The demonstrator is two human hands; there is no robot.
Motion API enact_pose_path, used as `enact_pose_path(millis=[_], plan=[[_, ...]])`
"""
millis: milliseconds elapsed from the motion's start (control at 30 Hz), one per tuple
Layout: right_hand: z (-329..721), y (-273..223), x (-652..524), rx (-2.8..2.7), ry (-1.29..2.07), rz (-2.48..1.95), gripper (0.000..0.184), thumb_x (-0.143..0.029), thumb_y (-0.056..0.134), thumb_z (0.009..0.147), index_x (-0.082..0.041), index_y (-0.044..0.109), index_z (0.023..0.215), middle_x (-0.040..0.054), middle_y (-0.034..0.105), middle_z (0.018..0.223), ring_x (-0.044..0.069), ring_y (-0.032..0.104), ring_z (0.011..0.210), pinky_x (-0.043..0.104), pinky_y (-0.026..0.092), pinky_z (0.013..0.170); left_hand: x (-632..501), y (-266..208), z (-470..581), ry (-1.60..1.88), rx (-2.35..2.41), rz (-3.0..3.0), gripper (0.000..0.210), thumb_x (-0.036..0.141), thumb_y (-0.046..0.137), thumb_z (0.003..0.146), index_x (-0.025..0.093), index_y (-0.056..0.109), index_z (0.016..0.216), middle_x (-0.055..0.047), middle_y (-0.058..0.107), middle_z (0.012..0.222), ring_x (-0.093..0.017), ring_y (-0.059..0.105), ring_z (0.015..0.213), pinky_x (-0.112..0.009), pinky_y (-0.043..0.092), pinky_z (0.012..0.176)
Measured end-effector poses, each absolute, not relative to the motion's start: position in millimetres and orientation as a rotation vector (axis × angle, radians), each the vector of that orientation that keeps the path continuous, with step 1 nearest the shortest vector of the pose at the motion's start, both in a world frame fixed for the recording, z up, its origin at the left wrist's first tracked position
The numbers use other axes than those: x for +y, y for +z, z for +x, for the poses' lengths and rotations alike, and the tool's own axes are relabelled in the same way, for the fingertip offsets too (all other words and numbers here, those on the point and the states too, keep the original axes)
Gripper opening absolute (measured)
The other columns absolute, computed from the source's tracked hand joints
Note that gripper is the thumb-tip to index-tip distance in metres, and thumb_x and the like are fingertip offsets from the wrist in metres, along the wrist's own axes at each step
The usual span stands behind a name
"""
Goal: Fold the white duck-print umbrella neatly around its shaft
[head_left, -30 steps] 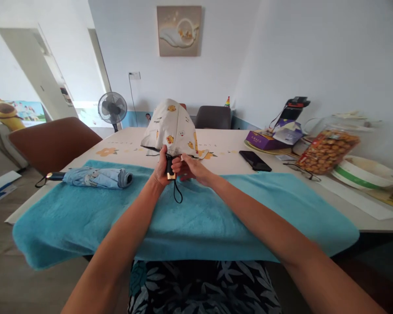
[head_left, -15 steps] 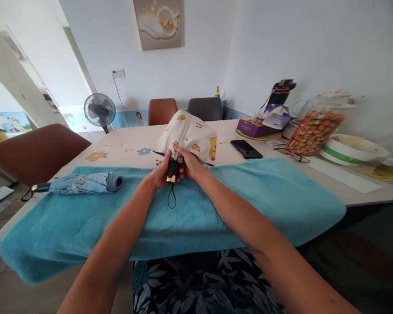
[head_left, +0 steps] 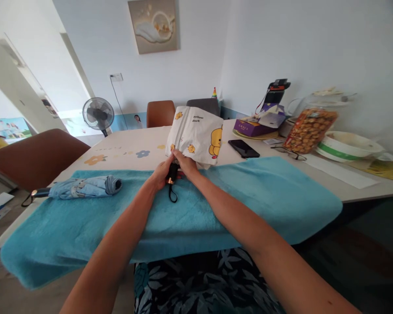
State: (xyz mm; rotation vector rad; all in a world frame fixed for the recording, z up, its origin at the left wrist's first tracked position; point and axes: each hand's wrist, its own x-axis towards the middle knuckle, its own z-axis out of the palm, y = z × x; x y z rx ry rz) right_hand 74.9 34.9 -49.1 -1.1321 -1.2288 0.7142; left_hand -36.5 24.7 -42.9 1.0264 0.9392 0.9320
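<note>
A white folding umbrella [head_left: 196, 135] printed with yellow ducks points away from me above the table, its loose cloth fanned to the right. My left hand [head_left: 162, 172] is closed around its short black handle [head_left: 172, 172], from which a black wrist loop hangs. My right hand [head_left: 187, 165] is closed on the cloth just above the handle, thumb toward the left thumb. Part of the fingers is hidden behind the umbrella. On the left of the turquoise towel [head_left: 249, 200] lies a rolled light blue umbrella [head_left: 88, 186], its dark handle toward the left.
Beyond the towel on the table [head_left: 124, 148] lie a black phone [head_left: 244, 148] and glasses [head_left: 290, 152]. Further right stand a purple tissue box [head_left: 253, 127], a jar of nuts [head_left: 309, 128] and a white bowl [head_left: 349, 146]. Chairs and a fan [head_left: 98, 114] stand behind and left.
The umbrella's cloth has swung up and round to the right, showing more of the large duck and the lettering. Both hands keep their hold, and the handle has turned slightly.
</note>
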Motion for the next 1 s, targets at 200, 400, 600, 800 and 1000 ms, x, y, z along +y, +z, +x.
enact_pose_path(millis=[200, 400, 600, 800, 1000], plan=[[71.2, -44.3, 29.6, -1.228, 0.651, -1.088, 0.033, -0.049, 0.059, 0.078, -0.019, 0.066, 0.089, 0.0047, 0.068, 0.094, 0.021, 0.059, 0.106, 0.033, 0.042, 0.098, 25.5, -45.5, -39.1, 0.879, 0.796, 0.998, 0.049, 0.060, 0.050, 0.084, 0.012, 0.060, 0.083, -0.003, 0.057, 0.059, -0.010, 0.052, 0.042, -0.020, 0.043, 0.039], [74.8, -44.1, 28.1, -1.111, 0.978, -1.124, 0.043, -0.059, 0.059, 0.074, -0.016, 0.064, 0.074, 0.0024, 0.062, 0.066, 0.015, 0.056, 0.055, 0.025, 0.047, 0.052, 25.4, -41.9, -39.7, 0.911, 0.684, 0.927, 0.036, 0.047, 0.046, 0.091, 0.014, 0.056, 0.084, -0.001, 0.054, 0.066, -0.006, 0.046, 0.042, -0.019, 0.041, 0.038], [75.8, -40.2, 25.8, -1.130, 0.954, -1.118, 0.039, -0.056, 0.060, 0.077, -0.018, 0.062, 0.072, 0.0023, 0.062, 0.065, 0.013, 0.053, 0.050, 0.026, 0.046, 0.052, 20.4, -35.4, -39.9, 0.942, 0.745, 0.911, 0.035, 0.044, 0.045, 0.092, 0.013, 0.057, 0.081, -0.003, 0.054, 0.066, -0.005, 0.041, 0.043, -0.019, 0.035, 0.038], [75.3, -39.7, 24.5, -1.132, 1.017, -1.131, 0.035, -0.050, 0.062, 0.078, -0.018, 0.057, 0.064, 0.0012, 0.058, 0.055, 0.013, 0.053, 0.048, 0.023, 0.044, 0.046, 21.5, -41.5, -42.8, 0.885, 0.848, 1.052, 0.024, 0.030, 0.064, 0.083, 0.014, 0.053, 0.069, 0.000, 0.046, 0.051, -0.005, 0.041, 0.042, -0.017, 0.032, 0.037], [76.3, -41.1, 23.8, -1.102, 1.118, -1.084, 0.032, -0.047, 0.067, 0.076, -0.017, 0.061, 0.067, 0.0037, 0.064, 0.062, 0.013, 0.057, 0.048, 0.023, 0.047, 0.045, 23.8, -40.3, -44.5, 0.887, 0.803, 0.991, 0.021, 0.028, 0.059, 0.086, 0.014, 0.051, 0.072, 0.002, 0.045, 0.056, -0.004, 0.043, 0.041, -0.015, 0.036, 0.036]])
